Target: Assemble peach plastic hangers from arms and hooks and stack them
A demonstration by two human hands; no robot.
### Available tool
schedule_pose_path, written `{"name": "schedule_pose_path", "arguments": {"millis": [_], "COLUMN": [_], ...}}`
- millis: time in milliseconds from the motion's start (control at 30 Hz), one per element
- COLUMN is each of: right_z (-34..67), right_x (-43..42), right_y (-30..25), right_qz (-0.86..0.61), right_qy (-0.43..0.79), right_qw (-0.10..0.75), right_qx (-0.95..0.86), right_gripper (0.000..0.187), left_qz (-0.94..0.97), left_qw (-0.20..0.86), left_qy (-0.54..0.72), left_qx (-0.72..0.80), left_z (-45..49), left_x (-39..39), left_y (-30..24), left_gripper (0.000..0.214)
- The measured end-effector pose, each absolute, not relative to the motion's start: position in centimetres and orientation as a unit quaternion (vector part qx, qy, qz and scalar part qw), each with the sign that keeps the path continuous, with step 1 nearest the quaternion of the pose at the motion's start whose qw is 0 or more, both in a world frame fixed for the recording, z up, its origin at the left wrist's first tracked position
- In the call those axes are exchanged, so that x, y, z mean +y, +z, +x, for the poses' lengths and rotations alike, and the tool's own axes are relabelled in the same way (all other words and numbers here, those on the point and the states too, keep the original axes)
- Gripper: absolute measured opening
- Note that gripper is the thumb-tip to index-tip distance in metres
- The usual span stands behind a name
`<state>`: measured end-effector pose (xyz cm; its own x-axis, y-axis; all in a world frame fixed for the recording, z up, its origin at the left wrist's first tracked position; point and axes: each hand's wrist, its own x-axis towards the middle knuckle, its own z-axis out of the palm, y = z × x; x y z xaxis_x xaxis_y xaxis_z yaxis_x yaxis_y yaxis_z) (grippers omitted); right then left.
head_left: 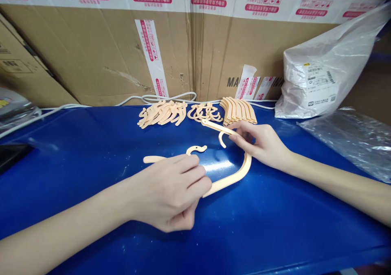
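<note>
My left hand (pixel 174 189) is closed around cream plastic hanger parts. A hanger hook (pixel 196 149) pokes up beyond its knuckles, and the rounded end of a hanger arm (pixel 153 159) shows to the left. My right hand (pixel 262 146) pinches a straight, narrow hanger arm (pixel 218 126) between thumb and fingers; a small curved prong (pixel 222 139) hangs below it. A bent cream hanger arm (pixel 230 179) runs from under the right hand to the left fist. How these pieces join is hidden by my fingers.
Along the back of the blue table (pixel 259 234) lie a pile of curved arms (pixel 163 113), a heap of hooks (pixel 204 112) and stacked arms (pixel 240 110). Behind them are a white cable (pixel 128 100) and cardboard boxes (pixel 104 55). A plastic bag (pixel 326 71) stands at right.
</note>
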<state>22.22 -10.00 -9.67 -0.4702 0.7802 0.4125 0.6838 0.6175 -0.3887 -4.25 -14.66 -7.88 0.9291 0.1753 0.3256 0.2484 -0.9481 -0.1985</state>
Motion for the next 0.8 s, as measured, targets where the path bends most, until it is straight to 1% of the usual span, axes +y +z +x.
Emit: {"name": "schedule_pose_path", "arguments": {"millis": [100, 233, 300, 500, 600, 800], "right_z": [22.0, 21.8, 21.8, 22.0, 22.0, 21.8], "right_x": [-9.8, -9.5, -9.3, -9.3, -9.4, -9.6], "right_y": [-9.8, -10.0, -10.1, -10.2, -10.1, -9.8], "right_qz": [-0.45, -0.472, -0.483, -0.502, -0.511, -0.513], "right_qy": [0.075, 0.072, 0.072, 0.076, 0.08, 0.089], "right_qw": [0.282, 0.282, 0.289, 0.3, 0.305, 0.297], "right_qx": [-0.844, -0.832, -0.823, -0.808, -0.8, -0.801], "right_gripper": [0.028, 0.028, 0.029, 0.031, 0.03, 0.028], "left_qz": [-0.977, -0.968, -0.966, -0.958, -0.956, -0.957], "left_qw": [0.12, 0.123, 0.108, 0.04, 0.005, -0.022], "left_qy": [-0.141, -0.164, -0.167, -0.166, -0.161, -0.214], "left_qx": [-0.109, -0.148, -0.163, -0.23, -0.246, -0.195], "left_z": [-4.5, -5.0, -5.2, -5.5, -5.4, -5.0], "left_x": [-14.8, -14.3, -13.9, -13.2, -13.3, -13.9], "left_y": [-7.9, -8.4, -8.8, -9.5, -9.3, -9.3], "left_gripper": [0.022, 0.027, 0.03, 0.047, 0.039, 0.015]}}
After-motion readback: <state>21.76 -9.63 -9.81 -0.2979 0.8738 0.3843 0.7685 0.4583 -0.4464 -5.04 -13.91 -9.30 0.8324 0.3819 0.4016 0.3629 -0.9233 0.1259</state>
